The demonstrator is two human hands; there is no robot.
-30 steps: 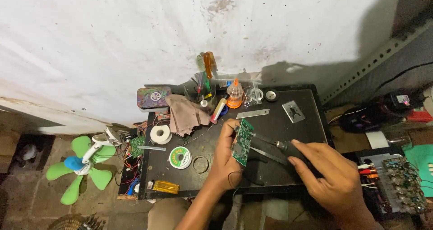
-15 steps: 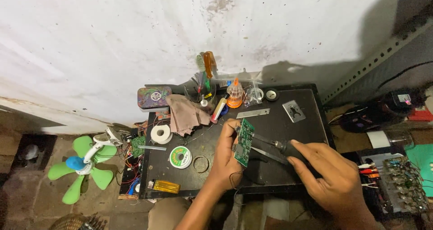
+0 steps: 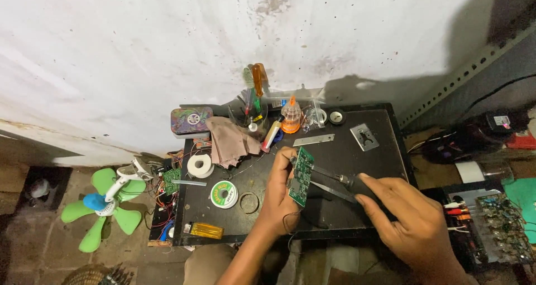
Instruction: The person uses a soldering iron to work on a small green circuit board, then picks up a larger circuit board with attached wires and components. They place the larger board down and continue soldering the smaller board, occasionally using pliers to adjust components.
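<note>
Your left hand (image 3: pixel 279 198) holds the small green circuit board (image 3: pixel 302 176) upright on its edge over the black metal worktable (image 3: pixel 385 156), as before. Your right hand (image 3: pixel 410 221) grips the black-handled soldering iron (image 3: pixel 335 179), whose tip still touches the board's top.

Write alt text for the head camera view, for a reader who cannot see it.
Over a cluttered black work tray, the left hand holds a small green circuit board on edge while the right hand grips a black-handled soldering iron, its tip at the board. A white tape roll, a solder spool and a green fan sit left.
</note>
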